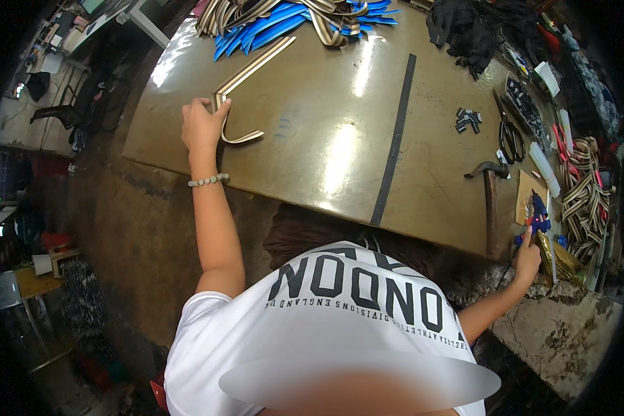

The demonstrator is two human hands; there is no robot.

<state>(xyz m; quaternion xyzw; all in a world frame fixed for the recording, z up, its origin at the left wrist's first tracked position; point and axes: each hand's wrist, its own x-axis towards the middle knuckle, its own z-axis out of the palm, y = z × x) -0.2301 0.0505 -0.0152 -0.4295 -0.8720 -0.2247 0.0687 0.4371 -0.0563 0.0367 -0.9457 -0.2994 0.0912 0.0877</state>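
At the left side of the table, my left hand (202, 125) is closed on a striped webbing strap (253, 67) in cream, brown and black. One part of the strap runs away toward the far pile; the other curls round to a loose end near my wrist. My right hand (527, 258) is at the table's right front corner. It is closed about a small dark-blue tool (539, 213), with the index finger stretched along it. The tool's exact kind is hard to make out. Beside it lies a tan piece of card (527, 193).
A hammer (491, 208) and black-handled scissors (512, 139) lie left of the right-hand clutter. Small black pieces (469, 120) sit near them. A dark flat strip (397, 135) crosses the table (284, 166). Blue strips and striped straps (284, 24) are heaped at the far edge.
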